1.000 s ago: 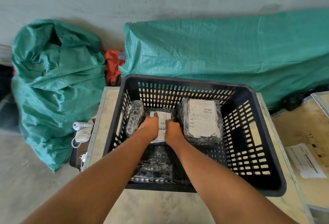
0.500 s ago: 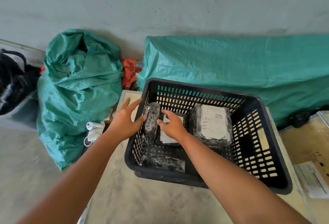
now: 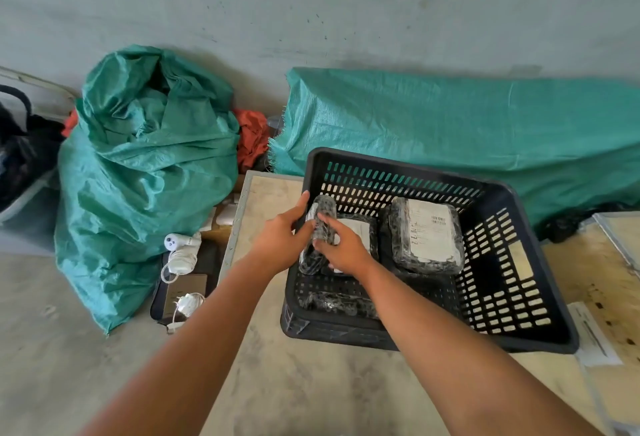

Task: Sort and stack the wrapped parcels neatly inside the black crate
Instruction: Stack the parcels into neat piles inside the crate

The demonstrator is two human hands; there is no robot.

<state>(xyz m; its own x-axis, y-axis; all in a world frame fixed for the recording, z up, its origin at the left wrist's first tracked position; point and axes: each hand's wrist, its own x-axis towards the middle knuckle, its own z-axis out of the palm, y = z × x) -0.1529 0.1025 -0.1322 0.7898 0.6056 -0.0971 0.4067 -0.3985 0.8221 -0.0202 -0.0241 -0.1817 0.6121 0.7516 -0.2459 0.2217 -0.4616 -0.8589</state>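
The black crate (image 3: 512,338) sits on a pale tabletop. A narrow wrapped parcel (image 3: 323,214) stands on edge against the crate's left wall. My left hand (image 3: 282,238) grips it from the left and my right hand (image 3: 343,248) from the right. Under my right hand lies a flat parcel with a white label (image 3: 360,228). To its right rests a larger labelled parcel (image 3: 427,235). Another dark parcel (image 3: 337,302) lies at the crate's near wall.
A stuffed green sack (image 3: 138,172) stands at the left, and a green tarp (image 3: 467,131) covers a long heap behind the crate. White chargers and cables (image 3: 181,252) lie beside the table. A paper slip (image 3: 594,335) rests on the table at the right.
My hands left the flat labelled parcel. The left hand went out over the crate's left wall, then closed on the upright narrow parcel together with the right hand. The view shifted left.
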